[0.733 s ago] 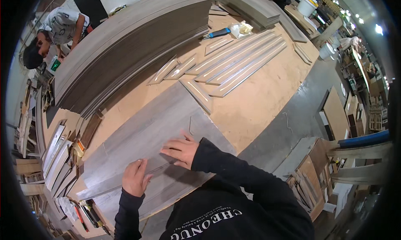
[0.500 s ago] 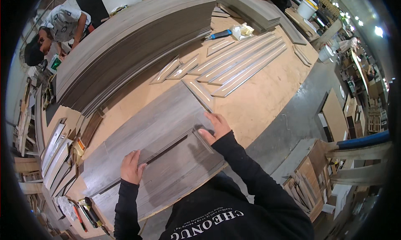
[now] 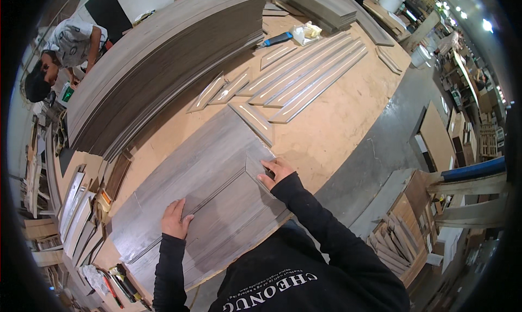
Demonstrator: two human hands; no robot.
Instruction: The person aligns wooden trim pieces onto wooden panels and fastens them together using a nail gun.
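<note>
A grey wood-grain panel (image 3: pixel 168 176) lies slantwise on the table in front of me, with grey trim strips forming a mitred corner on it. My left hand (image 3: pixel 176 220) is at the near-left end of the long trim strip (image 3: pixel 218 188), fingers on its far side and thumb on its near side. At the panel's right edge, my right hand (image 3: pixel 279 172) curls thumb and fingers around the short trim strip (image 3: pixel 258 173) by the corner. The fingertips' exact contact is partly hidden. Beyond the panel lies a loose mitred strip (image 3: pixel 253 122) with a white glue line.
Several glue-lined strips (image 3: pixel 318 78) lie farther back, near a blue-handled utility knife (image 3: pixel 276 39). A tall stack of grey boards (image 3: pixel 168 67) stands behind. Offcuts (image 3: pixel 81 214) and hand tools (image 3: pixel 124 282) sit at left. A person (image 3: pixel 65 54) bends beyond the stack.
The dark gap along the long trim strip has closed, and the strip now sits against the panel. My right hand has shifted slightly down. The whole view has moved a little.
</note>
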